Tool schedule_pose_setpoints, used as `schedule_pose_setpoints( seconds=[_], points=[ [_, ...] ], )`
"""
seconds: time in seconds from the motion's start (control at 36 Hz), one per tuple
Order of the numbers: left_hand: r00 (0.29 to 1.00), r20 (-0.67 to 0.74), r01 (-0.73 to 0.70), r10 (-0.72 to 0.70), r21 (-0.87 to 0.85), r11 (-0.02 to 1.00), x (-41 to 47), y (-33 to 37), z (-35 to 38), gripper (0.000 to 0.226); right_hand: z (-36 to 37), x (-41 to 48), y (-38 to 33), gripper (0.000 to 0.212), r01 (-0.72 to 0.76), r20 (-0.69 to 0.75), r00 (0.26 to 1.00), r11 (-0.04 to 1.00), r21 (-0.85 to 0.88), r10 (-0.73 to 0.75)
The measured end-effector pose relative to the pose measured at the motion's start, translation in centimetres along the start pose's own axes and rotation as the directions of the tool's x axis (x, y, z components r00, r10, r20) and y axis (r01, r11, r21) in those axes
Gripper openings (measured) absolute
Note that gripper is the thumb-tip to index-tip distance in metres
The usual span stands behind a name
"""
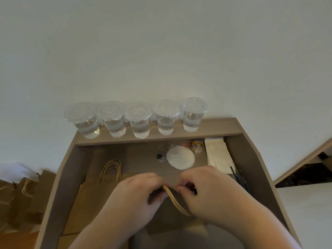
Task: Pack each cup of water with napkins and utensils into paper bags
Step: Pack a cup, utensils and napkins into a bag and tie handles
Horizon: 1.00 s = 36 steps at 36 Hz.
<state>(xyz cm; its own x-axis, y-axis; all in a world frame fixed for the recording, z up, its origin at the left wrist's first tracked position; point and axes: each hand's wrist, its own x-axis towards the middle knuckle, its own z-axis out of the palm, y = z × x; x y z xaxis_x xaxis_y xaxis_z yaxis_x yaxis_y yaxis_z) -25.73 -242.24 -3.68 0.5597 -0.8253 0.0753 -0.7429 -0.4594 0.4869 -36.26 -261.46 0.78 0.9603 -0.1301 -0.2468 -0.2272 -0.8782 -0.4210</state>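
Two hands are shown, the left hand [136, 191] and the right hand [203, 187], each joined to a forearm cut off by the near edge of the view. Wrists and forearms are seen uncovered throughout. The fingers are rendered short and rounded. Finer detail is lost to blur.

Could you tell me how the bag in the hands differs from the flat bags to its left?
The left hand and right hand pinch the brown paper bag; the stack of flat brown paper bags lies unheld. The held bag's handle points toward the person; the stack's handles point away. Same brown paper.
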Motion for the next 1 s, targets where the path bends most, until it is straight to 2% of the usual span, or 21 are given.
schedule_pose_setpoints(
  seconds=[0.11, 0.19, 0.31, 0.42, 0.5, 0.58, 0.67, 0.78, 0.83, 0.89, 0.94, 1.0],
  points=[
    [0.999, 0.037, -0.026, 0.027, -0.031, 0.999, 0.0, -0.2, 0.0, 0.039, 0.3, 0.5, 0.3, 0.012, -0.036, 0.037, 0.999, 0.999, 0.039, 0.034],
    [0.998, 0.035, -0.044, 0.045, -0.039, 0.998, 0.1, -0.4, 0.0, 0.045, 0.7, 1.0, 0.4, 0.013, -0.075, 0.008, 0.997, 0.997, 0.024, 0.075],
    [0.999, -0.005, -0.033, 0.033, -0.107, 0.994, 0.3, -1.0, -0.1, 0.038, 0.5, 1.6, 0.9, 0.018, -0.126, -0.064, 0.990, 0.991, 0.052, 0.129],
    [0.999, -0.047, 0.010, -0.017, -0.146, 0.989, 0.1, -2.7, 0.1, 0.043, -0.6, 0.8, 3.1, 0.058, -0.039, -0.251, 0.962, 0.967, 0.254, 0.105],
    [0.998, -0.014, 0.063, -0.067, -0.195, 0.979, -0.6, -4.4, 0.4, 0.050, -0.4, -0.9, 5.6, 0.064, -0.030, -0.169, 0.980, 0.912, 0.410, 0.108],
    [0.993, 0.011, 0.113, -0.116, -0.304, 0.946, -1.1, -5.4, 0.9, 0.050, 1.4, -2.1, 7.9, 0.079, -0.104, -0.038, 0.990, 0.889, 0.446, 0.135],
    [0.985, 0.050, 0.173, -0.167, -0.400, 0.900, -1.0, -5.6, 1.5, 0.043, 2.7, -2.0, 8.9, 0.069, -0.142, -0.027, 0.985, 0.889, 0.436, 0.171],
    [0.971, 0.039, 0.226, -0.238, -0.486, 0.844, -0.6, -4.9, 1.8, 0.038, 3.0, -1.1, 9.6, 0.023, -0.100, -0.122, 0.975, 0.854, 0.511, 0.188],
    [0.969, 0.011, 0.220, -0.247, -0.496, 0.840, -0.6, -4.2, 1.9, 0.035, 2.8, -0.6, 10.2, 0.008, -0.068, -0.141, 0.975, 0.830, 0.554, 0.174],
    [0.962, -0.025, 0.222, -0.271, -0.503, 0.835, -0.5, -3.4, 2.0, 0.029, 2.5, -0.2, 10.7, 0.008, -0.029, -0.144, 0.980, 0.816, 0.578, 0.136],
    [0.954, -0.063, 0.221, -0.294, -0.518, 0.827, -0.3, -2.4, 2.1, 0.025, 2.0, 0.1, 11.2, 0.019, 0.022, -0.132, 0.989, 0.798, 0.603, 0.072],
    [0.946, -0.098, 0.219, -0.308, -0.506, 0.834, -0.3, -1.4, 1.9, 0.035, 1.4, 0.2, 11.8, 0.030, 0.061, -0.090, 0.996, 0.774, 0.630, -0.006]
  ],
)
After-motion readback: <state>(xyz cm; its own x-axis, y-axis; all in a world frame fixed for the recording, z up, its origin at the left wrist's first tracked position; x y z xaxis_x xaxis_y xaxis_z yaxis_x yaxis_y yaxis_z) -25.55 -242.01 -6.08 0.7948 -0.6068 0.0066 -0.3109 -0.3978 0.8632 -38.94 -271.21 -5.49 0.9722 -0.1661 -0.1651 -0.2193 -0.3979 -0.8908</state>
